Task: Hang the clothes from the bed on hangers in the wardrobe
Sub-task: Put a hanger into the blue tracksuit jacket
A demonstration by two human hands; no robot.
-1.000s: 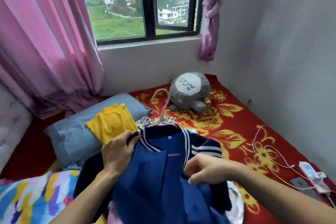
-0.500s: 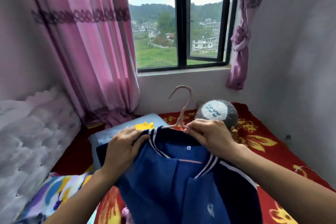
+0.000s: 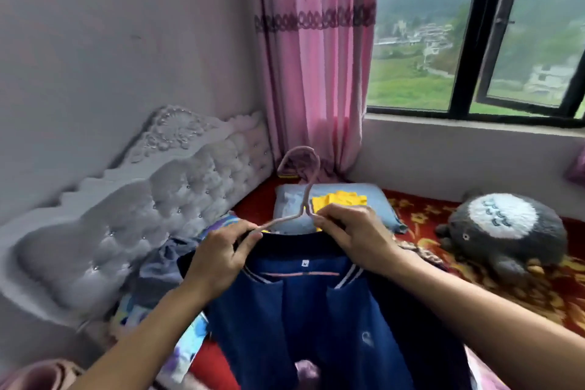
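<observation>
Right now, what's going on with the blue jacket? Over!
Left hand pinches pink hanger arm; right hand grips blue jacket collar. Hanger in collar, held above bed. Wardrobe not in view.

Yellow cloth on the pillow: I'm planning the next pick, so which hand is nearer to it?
Right. The right hand, pinching the hanger at its neck, sits just in front of the yellow cloth; the left hand grips the hanger's shoulder farther left.
</observation>
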